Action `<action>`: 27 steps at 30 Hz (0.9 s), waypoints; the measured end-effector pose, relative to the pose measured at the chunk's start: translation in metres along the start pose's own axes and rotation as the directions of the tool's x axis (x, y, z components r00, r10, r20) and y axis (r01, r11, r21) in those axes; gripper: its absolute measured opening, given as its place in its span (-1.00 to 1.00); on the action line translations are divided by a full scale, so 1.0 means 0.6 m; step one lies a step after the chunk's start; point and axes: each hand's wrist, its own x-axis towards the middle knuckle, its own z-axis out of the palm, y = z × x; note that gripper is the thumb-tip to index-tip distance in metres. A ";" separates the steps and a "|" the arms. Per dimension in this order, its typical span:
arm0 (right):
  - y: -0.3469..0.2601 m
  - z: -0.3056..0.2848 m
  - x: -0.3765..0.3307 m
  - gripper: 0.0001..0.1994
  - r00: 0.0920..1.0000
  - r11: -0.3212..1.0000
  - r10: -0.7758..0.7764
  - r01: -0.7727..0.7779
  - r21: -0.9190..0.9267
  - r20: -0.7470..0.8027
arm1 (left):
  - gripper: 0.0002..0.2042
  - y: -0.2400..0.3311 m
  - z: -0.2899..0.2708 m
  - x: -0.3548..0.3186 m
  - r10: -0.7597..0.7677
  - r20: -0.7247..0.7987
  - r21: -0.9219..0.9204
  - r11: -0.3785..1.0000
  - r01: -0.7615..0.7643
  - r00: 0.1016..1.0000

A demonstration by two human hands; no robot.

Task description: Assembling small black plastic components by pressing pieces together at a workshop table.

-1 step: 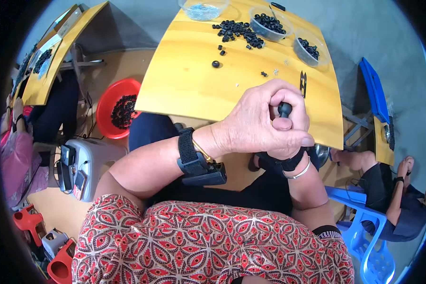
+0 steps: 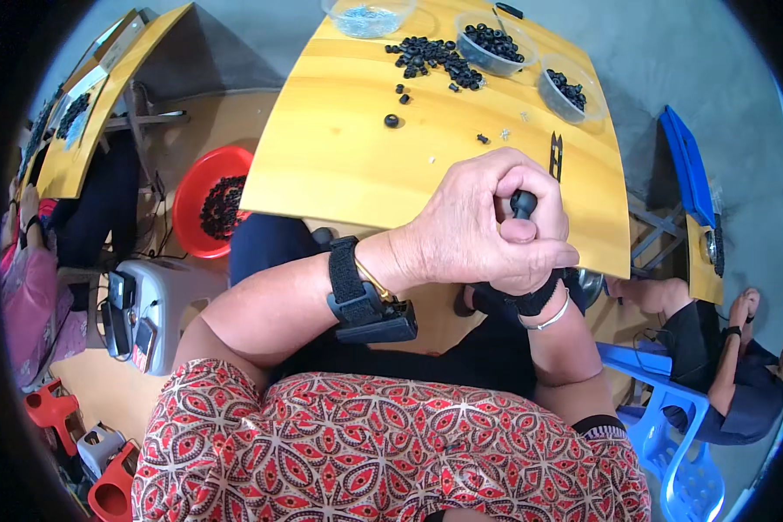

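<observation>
Yellow table (image 2: 322,165) ahead; near its edge, the left hand (image 2: 461,213) clenches a black knob (image 2: 522,203) and touches the right hand (image 2: 522,280), too hidden to tell its grip. Beyond lie snips (image 2: 553,158), then loose parts (image 2: 433,63) and clear tubs (image 2: 566,110); leftward, a red basin (image 2: 191,196).

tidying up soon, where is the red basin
In the head view, the red basin is at left, beside the central yellow table, with black pieces inside.
</observation>
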 end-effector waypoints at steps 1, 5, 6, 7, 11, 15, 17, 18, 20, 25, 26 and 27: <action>0.015 0.003 0.003 -0.63 1.000 1.000 0.012 -0.012 0.016 0.003 | -0.55 -0.014 0.007 0.008 0.056 -0.064 0.015 0.998 -0.055 0.996; 0.058 0.014 0.002 -0.64 0.998 0.993 0.054 -0.057 0.104 0.024 | -0.62 -0.055 -0.005 0.020 0.053 -0.096 0.107 0.993 -0.042 0.994; 0.064 0.017 0.001 -0.64 0.998 0.990 0.061 -0.065 0.123 0.032 | -0.59 -0.059 -0.009 0.020 -0.008 -0.063 0.120 0.993 0.016 0.998; 0.070 0.021 -0.001 -0.64 0.997 0.988 0.068 -0.072 0.139 0.036 | -0.60 -0.061 -0.012 0.022 -0.005 -0.059 0.114 0.993 0.011 0.998; 0.078 0.030 -0.012 -0.65 0.992 0.969 0.107 -0.117 0.217 0.060 | -0.69 -0.074 -0.010 0.027 0.088 -0.180 0.071 0.995 -0.076 0.980; 0.077 0.026 -0.002 -0.65 0.976 0.920 0.198 -0.216 0.326 0.087 | -0.63 -0.072 -0.022 0.029 0.010 -0.040 0.109 0.994 -0.006 0.999; 0.070 0.020 0.014 -0.64 0.959 0.868 0.260 -0.283 0.408 0.112 | -0.69 -0.078 -0.012 0.036 -0.003 -0.106 -0.077 0.997 -0.005 0.994; 0.067 0.015 0.022 -0.64 0.950 0.840 0.286 -0.312 0.445 0.126 | -0.72 -0.082 -0.007 0.040 -0.012 -0.138 -0.171 0.985 -0.012 0.990; 0.058 0.000 0.039 -0.61 0.912 0.702 0.363 -0.403 0.587 0.192 | -0.70 -0.085 -0.020 0.041 -0.169 -0.014 -0.399 0.905 0.149 0.986; 0.050 -0.016 0.047 -0.55 0.734 0.087 0.521 -0.554 0.828 0.436 | -0.66 -0.079 -0.045 0.039 -0.425 0.280 -0.632 0.593 0.499 0.861; 0.050 -0.017 0.047 -0.55 0.739 0.091 0.508 -0.558 0.825 0.443 | -0.68 -0.084 -0.044 0.038 -0.435 0.294 -0.648 0.564 0.512 0.851; 0.053 -0.018 0.043 -0.54 0.738 0.089 0.500 -0.564 0.821 0.453 | -0.69 -0.090 -0.041 0.035 -0.450 0.308 -0.665 0.528 0.528 0.838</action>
